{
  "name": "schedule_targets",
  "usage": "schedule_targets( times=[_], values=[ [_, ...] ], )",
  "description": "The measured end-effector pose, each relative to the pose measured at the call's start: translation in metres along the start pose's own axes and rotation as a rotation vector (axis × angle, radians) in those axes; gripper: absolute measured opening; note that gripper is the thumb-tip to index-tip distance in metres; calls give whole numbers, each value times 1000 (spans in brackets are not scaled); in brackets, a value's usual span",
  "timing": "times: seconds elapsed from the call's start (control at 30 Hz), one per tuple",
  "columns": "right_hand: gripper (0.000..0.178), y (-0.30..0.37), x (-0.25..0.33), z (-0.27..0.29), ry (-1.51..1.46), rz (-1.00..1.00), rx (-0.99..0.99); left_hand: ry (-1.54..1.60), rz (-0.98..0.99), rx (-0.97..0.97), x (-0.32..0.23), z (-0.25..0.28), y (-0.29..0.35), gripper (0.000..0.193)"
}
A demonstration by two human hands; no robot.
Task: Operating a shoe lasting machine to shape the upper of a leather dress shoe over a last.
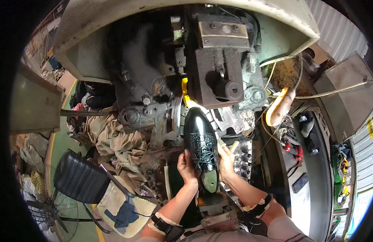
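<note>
A glossy black lace-up shoe [197,125] lies lengthwise in front of me, its toe pointing away, up to the machine's yellow part [185,92]. A green shoe last [210,181] with a round hole fills its heel opening. My left hand [187,168] grips the shoe's left side with bent fingers. On the opposite side my right hand [226,162] holds it beside the laces, its thumb and fingers partly hidden. Both forearms reach in from below, with dark bands around them.
A dark, grimy machine head [218,76] overhangs the toe. At right hang a lit lamp [280,107] and loose cables. A black chair [79,177] and a fan [53,209] stand at left. Beyond the chair lies heaped cloth [118,139]. A curved dark belt [313,181] runs along the right.
</note>
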State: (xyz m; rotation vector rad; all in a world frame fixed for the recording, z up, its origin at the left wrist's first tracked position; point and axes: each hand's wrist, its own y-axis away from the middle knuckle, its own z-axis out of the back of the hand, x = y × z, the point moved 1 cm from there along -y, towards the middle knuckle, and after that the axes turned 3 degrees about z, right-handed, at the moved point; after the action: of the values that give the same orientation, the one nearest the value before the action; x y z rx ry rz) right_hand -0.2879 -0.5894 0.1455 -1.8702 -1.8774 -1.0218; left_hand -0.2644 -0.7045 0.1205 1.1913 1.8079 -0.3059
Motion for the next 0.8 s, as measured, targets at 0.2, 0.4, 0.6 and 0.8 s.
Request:
schedule_targets(
  times=[0.2,0.4,0.6,0.8],
  values=[
    [22,10,8,-11,54,-22,-25,-68,-61,44,-12,0,-2,26],
    [37,9,18,21,331,-152,50,-133,49,-106,-24,11,5,25],
    [62,23,122,181,802,-117,-67,-460,-121,-247,-35,224,-19,26],
    [55,51,66,313,695,-376,-451,-1002,337,-366,54,399,37,17]
  ],
)
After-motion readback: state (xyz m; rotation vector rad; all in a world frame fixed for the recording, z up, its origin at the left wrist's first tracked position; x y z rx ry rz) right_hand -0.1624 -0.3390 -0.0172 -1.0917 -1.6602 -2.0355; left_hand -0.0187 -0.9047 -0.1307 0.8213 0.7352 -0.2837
